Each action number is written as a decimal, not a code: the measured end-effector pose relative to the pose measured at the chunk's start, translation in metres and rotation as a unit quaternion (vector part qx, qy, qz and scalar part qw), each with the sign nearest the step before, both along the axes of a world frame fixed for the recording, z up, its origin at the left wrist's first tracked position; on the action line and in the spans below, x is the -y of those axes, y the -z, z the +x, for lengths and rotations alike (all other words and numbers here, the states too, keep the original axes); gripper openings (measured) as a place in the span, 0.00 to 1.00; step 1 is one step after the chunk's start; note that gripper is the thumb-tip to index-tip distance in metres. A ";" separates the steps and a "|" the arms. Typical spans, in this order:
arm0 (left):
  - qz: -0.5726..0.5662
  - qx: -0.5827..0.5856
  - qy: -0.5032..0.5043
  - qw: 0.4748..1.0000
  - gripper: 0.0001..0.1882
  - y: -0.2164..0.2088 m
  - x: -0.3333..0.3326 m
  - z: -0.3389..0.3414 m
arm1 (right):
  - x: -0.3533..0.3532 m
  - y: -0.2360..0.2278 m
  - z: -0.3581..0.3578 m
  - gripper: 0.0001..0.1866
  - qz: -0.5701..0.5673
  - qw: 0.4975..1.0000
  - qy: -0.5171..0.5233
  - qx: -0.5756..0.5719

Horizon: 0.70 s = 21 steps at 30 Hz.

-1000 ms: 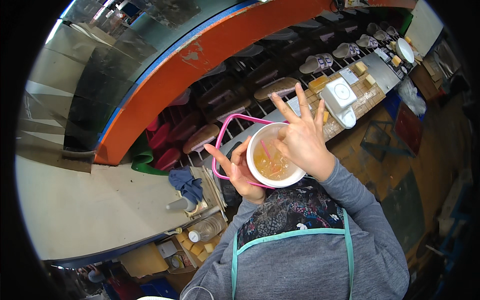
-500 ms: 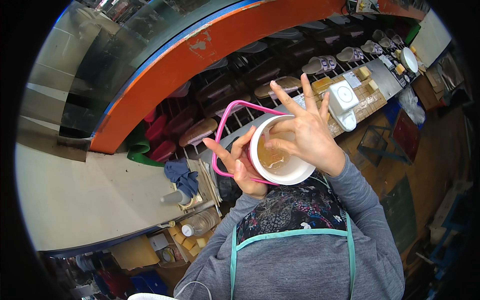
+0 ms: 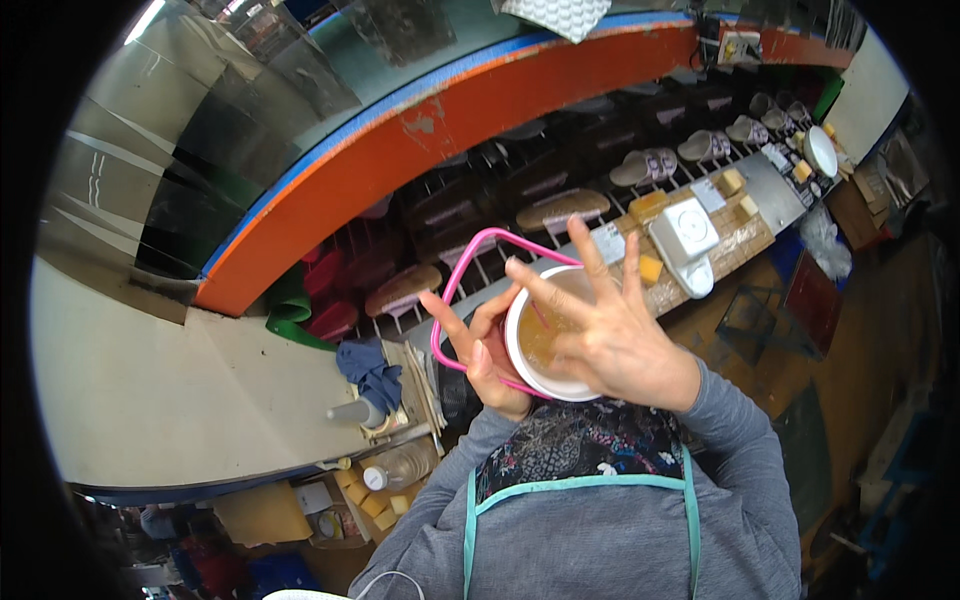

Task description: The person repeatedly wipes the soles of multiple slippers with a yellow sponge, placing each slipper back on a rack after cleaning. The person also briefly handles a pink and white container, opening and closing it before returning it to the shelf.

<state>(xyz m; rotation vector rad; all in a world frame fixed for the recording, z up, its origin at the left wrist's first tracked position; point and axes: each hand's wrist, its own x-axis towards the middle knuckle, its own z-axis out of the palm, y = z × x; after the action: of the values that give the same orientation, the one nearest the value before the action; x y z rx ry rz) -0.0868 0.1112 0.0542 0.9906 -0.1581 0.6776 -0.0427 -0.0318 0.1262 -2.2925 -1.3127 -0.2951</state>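
My left hand (image 3: 487, 350) grips a white round tub (image 3: 513, 345) from its left side, the thumb and a finger standing out from it. The tub tilts toward me and holds a yellowish, wet-looking substance (image 3: 537, 345). A pink squared loop (image 3: 455, 285), apparently its handle, runs round behind my left fingers. Over the tub's right side is my right hand (image 3: 610, 335), several fingers stretched and spread, the lower part dipping inside the opening and slightly blurred. A thin pinkish strip (image 3: 541, 316) shows in the tub; whether my right fingers touch it I cannot tell.
Beyond the tub, shoe parts (image 3: 565, 210) and slippers (image 3: 643, 167) line a rack under an orange beam (image 3: 420, 130). A white dispenser-like device (image 3: 685, 235) and yellow blocks (image 3: 651, 269) sit on a board at right. At left are a blue cloth (image 3: 370, 375) and clear bottle (image 3: 400, 465).
My right hand's fingers have spread from a bent pinch inside the tub. Both hands and the tub sit slightly lower in the picture, as does the background, since the view has shifted.
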 end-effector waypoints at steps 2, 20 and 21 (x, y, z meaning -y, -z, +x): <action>0.002 0.016 0.018 1.000 0.45 -0.008 0.000 0.003 | 0.000 -0.006 0.000 0.08 0.016 1.000 0.009 0.014; -0.062 0.290 0.008 0.955 0.38 -0.115 -0.018 -0.004 | 0.012 -0.090 -0.049 0.20 0.301 0.939 -0.041 0.163; -0.073 0.276 -0.017 0.958 0.38 -0.118 -0.018 -0.008 | 0.010 -0.090 -0.049 0.20 0.312 0.935 -0.044 0.165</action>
<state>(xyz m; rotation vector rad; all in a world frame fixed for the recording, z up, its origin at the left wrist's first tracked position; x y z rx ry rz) -0.0945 0.1291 0.1722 0.6438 -0.5735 0.9722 -0.0921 -0.0414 0.2163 -1.6841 -1.2361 -0.9508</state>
